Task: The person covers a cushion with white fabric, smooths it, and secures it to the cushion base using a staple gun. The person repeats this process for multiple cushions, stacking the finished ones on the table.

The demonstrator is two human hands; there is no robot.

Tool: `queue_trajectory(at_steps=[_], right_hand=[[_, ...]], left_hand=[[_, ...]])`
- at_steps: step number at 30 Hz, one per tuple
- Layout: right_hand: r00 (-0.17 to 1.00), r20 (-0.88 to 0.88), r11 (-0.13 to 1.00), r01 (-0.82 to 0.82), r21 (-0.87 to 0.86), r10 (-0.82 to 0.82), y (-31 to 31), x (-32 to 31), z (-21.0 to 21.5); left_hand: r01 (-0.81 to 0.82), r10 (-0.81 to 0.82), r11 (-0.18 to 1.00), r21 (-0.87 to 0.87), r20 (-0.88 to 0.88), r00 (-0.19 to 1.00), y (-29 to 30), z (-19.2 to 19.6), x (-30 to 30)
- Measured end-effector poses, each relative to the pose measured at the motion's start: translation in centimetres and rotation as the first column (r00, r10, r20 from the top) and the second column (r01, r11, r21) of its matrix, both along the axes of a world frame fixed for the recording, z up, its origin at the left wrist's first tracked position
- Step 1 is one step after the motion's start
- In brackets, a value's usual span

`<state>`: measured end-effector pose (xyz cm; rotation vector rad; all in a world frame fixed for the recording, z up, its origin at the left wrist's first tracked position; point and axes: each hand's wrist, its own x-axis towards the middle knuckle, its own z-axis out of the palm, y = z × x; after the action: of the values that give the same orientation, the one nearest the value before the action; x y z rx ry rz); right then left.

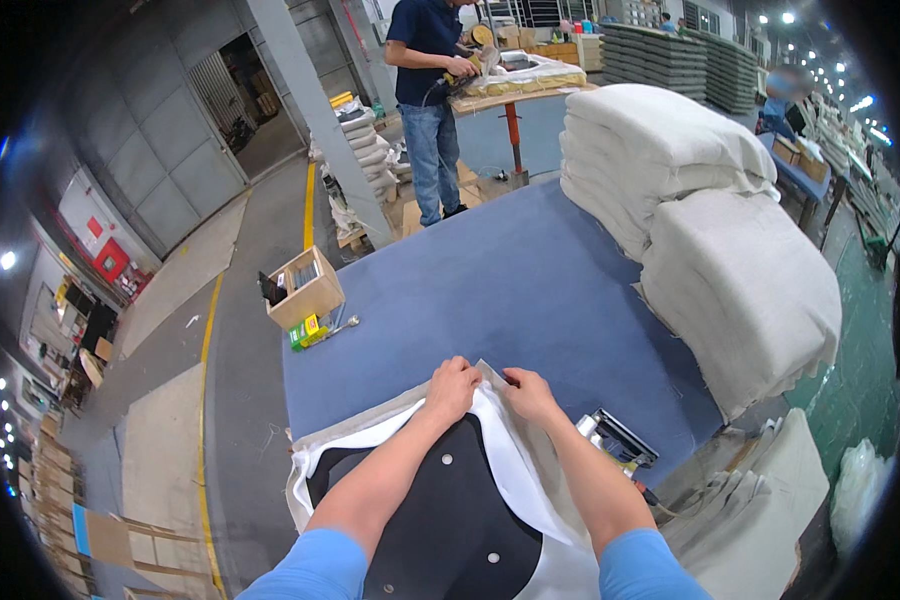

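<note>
A black panel with round holes lies on the blue-covered table in front of me. White padding runs around its edge, and beige fabric lies outside the padding. At the far corner, my left hand is closed with its fingers on the fabric edge. Just to the right, my right hand pinches the same beige fabric by the corner point. Close to my right forearm, a staple gun rests on the table, held by neither hand.
A wooden box and a green-yellow small carton stand at the table's left edge. Folded pale covers are piled on the right. Beyond the table, another person works at a bench.
</note>
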<state>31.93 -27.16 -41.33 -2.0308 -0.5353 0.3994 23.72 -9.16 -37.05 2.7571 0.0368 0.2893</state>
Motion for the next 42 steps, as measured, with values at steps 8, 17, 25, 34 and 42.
queue_trajectory(at_steps=[8, 17, 25, 34, 42], right_hand=[[0.989, -0.034, 0.989, 0.144, -0.014, -0.144, 6.1, 1.0, -3.3], [0.947, -0.079, 0.950, 0.311, -0.031, -0.313, 6.9, 1.7, -5.0], [0.844, -0.276, 0.881, 0.473, -0.023, -0.460, 7.8, 2.6, -5.5], [0.828, -0.322, 0.887, 0.450, -0.106, -0.458, 8.0, 2.1, -4.2], [0.812, -0.399, 0.901, 0.421, -0.105, -0.426, 7.3, 2.9, -4.6]], left_hand=[[0.158, -0.162, 0.987, 0.035, 0.206, 0.965, 0.5, -2.4, -1.6], [0.213, -0.203, 0.971, -0.106, 0.101, 0.974, 1.0, -3.0, -2.1], [-0.157, 0.145, 0.895, -0.419, -0.060, 0.988, 0.7, -1.4, -0.1], [-0.185, 0.202, 0.979, 0.091, -0.231, 0.952, 2.3, -1.3, 5.2], [-0.158, -0.036, 0.949, -0.274, -0.591, 0.806, 4.7, -2.7, 7.9]])
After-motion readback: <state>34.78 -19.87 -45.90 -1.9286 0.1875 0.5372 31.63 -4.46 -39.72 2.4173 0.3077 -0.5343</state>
